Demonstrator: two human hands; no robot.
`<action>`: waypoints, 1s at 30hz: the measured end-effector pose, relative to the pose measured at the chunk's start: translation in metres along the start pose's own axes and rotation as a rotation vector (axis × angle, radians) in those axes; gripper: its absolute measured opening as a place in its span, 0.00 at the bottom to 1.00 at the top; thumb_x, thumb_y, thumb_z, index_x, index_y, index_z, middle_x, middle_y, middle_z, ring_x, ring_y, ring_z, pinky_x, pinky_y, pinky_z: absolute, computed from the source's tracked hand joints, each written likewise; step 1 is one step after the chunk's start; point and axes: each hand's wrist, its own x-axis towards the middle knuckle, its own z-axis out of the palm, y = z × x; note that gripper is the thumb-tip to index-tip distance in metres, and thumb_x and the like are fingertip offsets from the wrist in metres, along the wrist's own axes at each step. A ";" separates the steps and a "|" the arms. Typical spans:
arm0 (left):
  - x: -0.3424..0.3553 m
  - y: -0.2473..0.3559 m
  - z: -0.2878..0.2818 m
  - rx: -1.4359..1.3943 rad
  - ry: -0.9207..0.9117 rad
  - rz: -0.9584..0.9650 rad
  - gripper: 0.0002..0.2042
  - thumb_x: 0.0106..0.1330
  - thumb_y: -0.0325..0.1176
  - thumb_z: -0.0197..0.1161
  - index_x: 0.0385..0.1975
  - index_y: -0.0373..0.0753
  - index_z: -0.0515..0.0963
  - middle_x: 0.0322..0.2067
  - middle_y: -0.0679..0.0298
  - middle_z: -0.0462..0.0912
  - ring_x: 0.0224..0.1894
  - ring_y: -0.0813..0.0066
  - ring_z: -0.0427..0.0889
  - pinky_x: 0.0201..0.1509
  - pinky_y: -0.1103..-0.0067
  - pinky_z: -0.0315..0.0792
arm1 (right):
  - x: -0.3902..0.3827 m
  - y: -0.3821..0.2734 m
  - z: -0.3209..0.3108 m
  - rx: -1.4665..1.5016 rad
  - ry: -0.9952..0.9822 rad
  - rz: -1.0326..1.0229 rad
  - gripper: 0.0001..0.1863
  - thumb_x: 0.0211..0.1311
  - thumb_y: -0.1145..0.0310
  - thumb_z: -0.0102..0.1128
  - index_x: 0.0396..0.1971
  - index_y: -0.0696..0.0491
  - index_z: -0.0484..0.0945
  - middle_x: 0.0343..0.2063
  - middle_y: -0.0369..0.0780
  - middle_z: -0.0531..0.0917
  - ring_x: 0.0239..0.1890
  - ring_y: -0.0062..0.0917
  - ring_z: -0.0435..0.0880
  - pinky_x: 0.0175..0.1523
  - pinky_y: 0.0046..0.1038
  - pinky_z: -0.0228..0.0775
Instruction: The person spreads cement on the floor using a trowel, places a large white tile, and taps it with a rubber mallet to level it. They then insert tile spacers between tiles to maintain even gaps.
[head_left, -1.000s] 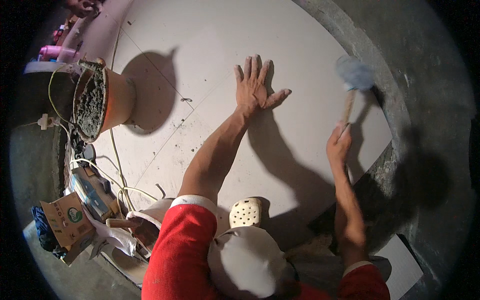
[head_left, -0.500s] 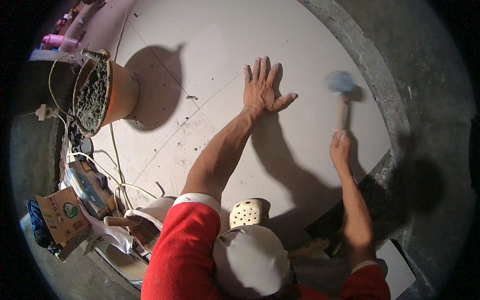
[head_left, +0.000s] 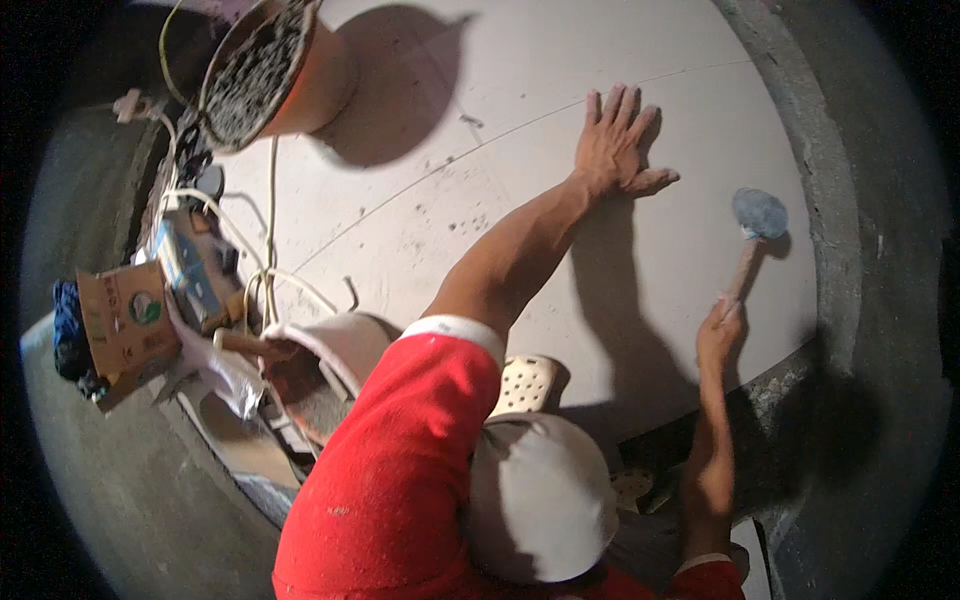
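My left hand [head_left: 612,145] lies flat on a large pale floor tile [head_left: 690,140], its fingers stretched out and the thumb spread to the right. Its fingertips reach close to a thin joint line between tiles. Over to the right, my right hand [head_left: 720,330] is wrapped round the wooden handle of a mallet [head_left: 760,215]. The mallet's blue-grey rounded head points away from me, over the tile near its right side. Its shadow falls just beside it; whether the head touches the tile I cannot tell. Grey crumbs are scattered on the tiles left of my left arm.
A bucket [head_left: 325,80] of wet grey mortar stands at the far left. Nearer are cables [head_left: 268,240], an opened cardboard box [head_left: 125,325] and a pale bucket [head_left: 345,340] with a wooden-handled tool. A perforated cream clog [head_left: 525,385] sits near me. Rough concrete [head_left: 845,210] borders the right side.
The view has shifted, so the whole scene sits differently in it. My left hand stays flat on the tile. The mallet, blurred by motion before, now appears sharper and tilted to the right.
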 end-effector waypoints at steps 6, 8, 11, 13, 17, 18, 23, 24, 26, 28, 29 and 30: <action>-0.071 -0.002 -0.032 0.073 0.016 -0.176 0.48 0.56 0.72 0.60 0.70 0.41 0.65 0.72 0.37 0.58 0.77 0.34 0.49 0.76 0.39 0.41 | -0.008 0.023 -0.014 0.126 0.048 0.196 0.25 0.80 0.51 0.48 0.46 0.61 0.79 0.34 0.42 0.82 0.30 0.25 0.79 0.32 0.26 0.70; -0.096 -0.006 -0.042 0.101 -0.016 -0.202 0.48 0.57 0.71 0.60 0.71 0.41 0.64 0.73 0.37 0.58 0.77 0.33 0.49 0.76 0.38 0.41 | -0.013 0.016 -0.021 0.472 0.132 0.346 0.24 0.79 0.48 0.49 0.46 0.58 0.78 0.32 0.37 0.79 0.26 0.17 0.74 0.26 0.20 0.63; -0.109 -0.006 -0.050 0.099 -0.002 -0.200 0.46 0.59 0.68 0.59 0.72 0.40 0.63 0.73 0.37 0.57 0.77 0.32 0.49 0.76 0.38 0.40 | -0.023 0.000 -0.025 0.687 0.262 0.355 0.22 0.78 0.51 0.51 0.45 0.58 0.77 0.33 0.41 0.78 0.30 0.24 0.75 0.31 0.25 0.65; -0.110 -0.004 -0.053 0.087 0.010 -0.199 0.45 0.60 0.67 0.59 0.72 0.40 0.64 0.73 0.37 0.57 0.77 0.33 0.49 0.76 0.37 0.40 | -0.029 -0.008 -0.027 0.230 0.061 0.219 0.21 0.77 0.56 0.52 0.49 0.61 0.77 0.39 0.50 0.79 0.40 0.36 0.79 0.43 0.34 0.70; -0.109 -0.004 -0.048 0.113 -0.066 -0.222 0.46 0.59 0.69 0.58 0.72 0.41 0.64 0.74 0.38 0.56 0.78 0.34 0.48 0.77 0.38 0.37 | -0.039 -0.011 -0.026 -0.148 0.004 -0.093 0.19 0.75 0.63 0.53 0.50 0.67 0.77 0.43 0.62 0.82 0.49 0.52 0.84 0.55 0.45 0.75; -0.109 -0.007 -0.046 0.151 -0.012 -0.201 0.47 0.59 0.70 0.57 0.72 0.42 0.64 0.75 0.39 0.56 0.78 0.35 0.48 0.78 0.39 0.37 | -0.041 -0.009 -0.025 -0.050 0.142 -0.125 0.18 0.75 0.64 0.53 0.46 0.67 0.78 0.39 0.62 0.83 0.46 0.53 0.85 0.53 0.46 0.75; -0.115 -0.012 -0.035 0.179 -0.045 -0.144 0.53 0.58 0.77 0.54 0.75 0.40 0.59 0.76 0.40 0.52 0.80 0.39 0.44 0.79 0.42 0.33 | -0.051 0.023 -0.027 -0.285 -0.100 -0.140 0.20 0.78 0.58 0.50 0.46 0.62 0.81 0.39 0.57 0.85 0.44 0.53 0.84 0.48 0.47 0.75; -0.118 -0.009 -0.037 0.155 -0.045 -0.138 0.53 0.59 0.77 0.53 0.75 0.38 0.59 0.76 0.40 0.52 0.80 0.40 0.44 0.78 0.40 0.32 | -0.051 0.033 -0.029 -0.315 -0.126 -0.079 0.21 0.78 0.57 0.50 0.47 0.61 0.82 0.39 0.57 0.85 0.43 0.53 0.85 0.48 0.47 0.75; -0.138 0.018 -0.041 0.150 -0.173 -0.084 0.55 0.57 0.77 0.56 0.75 0.37 0.58 0.76 0.41 0.52 0.80 0.41 0.44 0.79 0.40 0.32 | -0.048 0.055 -0.027 -0.131 -0.116 -0.083 0.22 0.78 0.53 0.49 0.48 0.57 0.82 0.41 0.56 0.85 0.45 0.53 0.84 0.50 0.49 0.75; -0.175 0.057 -0.049 0.117 -0.432 0.038 0.62 0.47 0.78 0.66 0.77 0.39 0.55 0.78 0.43 0.47 0.81 0.40 0.39 0.78 0.37 0.31 | -0.045 0.075 -0.027 -0.285 -0.124 -0.051 0.24 0.79 0.52 0.47 0.53 0.57 0.81 0.45 0.56 0.84 0.49 0.53 0.83 0.54 0.48 0.73; -0.193 0.074 -0.052 0.096 -0.552 0.145 0.62 0.44 0.79 0.67 0.77 0.44 0.56 0.78 0.45 0.47 0.80 0.39 0.43 0.76 0.34 0.38 | -0.042 0.083 -0.028 -0.198 -0.132 -0.113 0.25 0.79 0.51 0.46 0.56 0.58 0.80 0.47 0.57 0.84 0.51 0.53 0.83 0.56 0.48 0.72; -0.216 0.092 -0.054 -0.027 -0.537 0.197 0.63 0.42 0.79 0.69 0.77 0.46 0.56 0.78 0.46 0.48 0.80 0.40 0.44 0.75 0.33 0.40 | -0.040 0.089 -0.032 -0.173 -0.136 -0.035 0.26 0.79 0.51 0.46 0.57 0.59 0.78 0.48 0.57 0.84 0.51 0.53 0.82 0.57 0.47 0.72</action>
